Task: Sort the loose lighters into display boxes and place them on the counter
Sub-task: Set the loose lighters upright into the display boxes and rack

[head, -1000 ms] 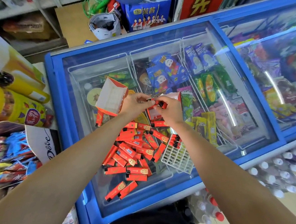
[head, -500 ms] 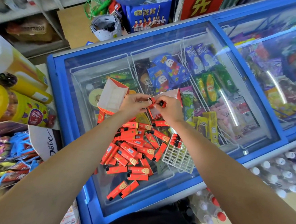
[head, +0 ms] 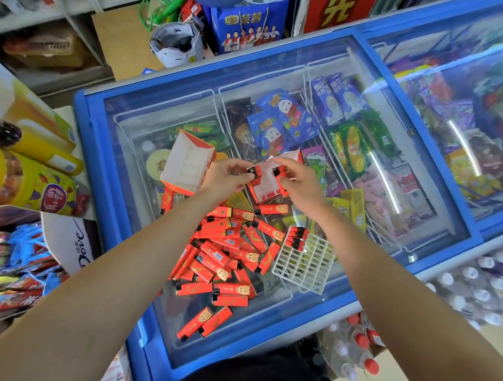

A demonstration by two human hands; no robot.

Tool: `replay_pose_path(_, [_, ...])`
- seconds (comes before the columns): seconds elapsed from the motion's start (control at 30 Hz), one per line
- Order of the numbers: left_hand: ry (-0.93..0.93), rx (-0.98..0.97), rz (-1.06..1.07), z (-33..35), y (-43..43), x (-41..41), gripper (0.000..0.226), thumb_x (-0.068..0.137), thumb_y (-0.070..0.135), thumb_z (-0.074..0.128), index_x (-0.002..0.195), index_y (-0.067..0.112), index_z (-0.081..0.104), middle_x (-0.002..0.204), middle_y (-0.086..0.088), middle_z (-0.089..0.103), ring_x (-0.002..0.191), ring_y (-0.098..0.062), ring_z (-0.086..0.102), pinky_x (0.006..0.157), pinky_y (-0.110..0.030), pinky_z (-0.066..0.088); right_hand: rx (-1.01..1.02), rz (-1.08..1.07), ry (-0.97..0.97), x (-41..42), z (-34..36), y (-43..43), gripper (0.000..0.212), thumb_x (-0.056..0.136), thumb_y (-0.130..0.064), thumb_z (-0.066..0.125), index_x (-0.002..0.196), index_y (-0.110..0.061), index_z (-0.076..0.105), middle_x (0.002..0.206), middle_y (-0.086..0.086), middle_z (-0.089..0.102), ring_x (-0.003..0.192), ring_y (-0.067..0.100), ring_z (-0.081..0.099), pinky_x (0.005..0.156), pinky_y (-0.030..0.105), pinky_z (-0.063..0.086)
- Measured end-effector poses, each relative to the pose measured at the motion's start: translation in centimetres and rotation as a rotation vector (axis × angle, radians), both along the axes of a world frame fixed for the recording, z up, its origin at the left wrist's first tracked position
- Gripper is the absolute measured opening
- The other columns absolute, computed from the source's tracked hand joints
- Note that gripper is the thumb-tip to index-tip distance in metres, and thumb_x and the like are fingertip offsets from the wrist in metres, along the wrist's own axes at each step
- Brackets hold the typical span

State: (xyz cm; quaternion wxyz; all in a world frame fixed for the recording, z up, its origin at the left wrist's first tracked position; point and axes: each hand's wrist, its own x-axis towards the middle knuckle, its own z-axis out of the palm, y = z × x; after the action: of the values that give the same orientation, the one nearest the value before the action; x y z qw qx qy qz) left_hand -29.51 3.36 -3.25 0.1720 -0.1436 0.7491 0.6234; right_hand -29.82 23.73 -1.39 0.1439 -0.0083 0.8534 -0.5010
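A pile of several loose red lighters [head: 225, 256] lies on the glass lid of the blue freezer [head: 122, 164]. Above the pile stands a small red-and-white display box [head: 265, 188], open at the top. My left hand [head: 226, 178] pinches a red lighter with a black top at the box's left edge. My right hand [head: 296, 181] pinches another lighter at the box's right edge. A second display box [head: 187, 165], empty and white inside, stands tilted to the left. A white plastic grid insert [head: 304, 264] with a few lighters standing in it lies right of the pile.
Snack and candy packs [head: 10, 258] and a Dove box [head: 70, 241] crowd the left counter. Bottled drinks [head: 352, 352] stand on the floor below right. A white helmet [head: 176, 44] and a blue gift bag [head: 248, 25] sit behind the freezer.
My two hands have drawn apart. Before, both pinched together at one lighter over the box; now each holds a lighter at opposite edges of the box.
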Motion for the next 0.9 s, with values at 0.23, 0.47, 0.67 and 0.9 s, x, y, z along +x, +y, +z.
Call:
replay_pose_path(0.23, [0.047, -0.048, 0.025, -0.4, 0.3, -0.3, 0.02, 0.087, 0.015, 0.076, 0.098, 0.031, 0.076, 0.096, 0.002, 0.075, 0.094, -0.027, 0.072, 0.082, -0.039, 0.062, -0.097, -0.054, 0.084, 0.0, 0.5, -0.6, 0.032, 0.082, 0.01, 0.07, 0.1, -0.017, 0.073, 0.099, -0.005, 0.074, 0.091, 0.012, 0.07, 0.082, 0.024, 0.057])
replay_pose_path(0.47, [0.074, -0.076, -0.001, -0.3, 0.2, -0.7, 0.027, 0.087, 0.015, 0.075, 0.093, 0.042, 0.074, 0.094, 0.01, 0.075, 0.087, -0.013, 0.071, 0.084, -0.037, 0.061, -0.057, -0.102, 0.061, 0.3, -0.9, -2.0, 0.029, 0.082, 0.01, 0.069, 0.099, -0.014, 0.074, 0.092, -0.009, 0.071, 0.084, 0.008, 0.069, 0.083, 0.018, 0.055])
replay_pose_path(0.67, [0.077, -0.04, -0.001, -0.2, 0.3, -0.3, 0.025, 0.082, 0.018, 0.081, 0.094, 0.039, 0.074, 0.087, 0.019, 0.073, 0.09, -0.008, 0.071, 0.091, -0.039, 0.059, 0.03, -0.092, 0.075, 0.3, -1.4, -2.3, 0.027, 0.083, 0.006, 0.071, 0.106, -0.008, 0.074, 0.096, -0.001, 0.074, 0.083, 0.005, 0.069, 0.084, 0.017, 0.055])
replay_pose_path(0.9, [0.076, -0.077, -0.006, 0.1, 0.6, -0.3, 0.032, 0.075, 0.013, 0.086, 0.104, 0.023, 0.076, 0.092, 0.015, 0.073, 0.088, -0.008, 0.073, 0.088, -0.035, 0.06, 0.0, -0.121, 0.043, 0.3, -1.2, -2.6, 0.022, 0.08, 0.007, 0.074, 0.099, -0.003, 0.072, 0.092, 0.004, 0.075, 0.084, 0.01, 0.071, 0.081, 0.02, 0.057])
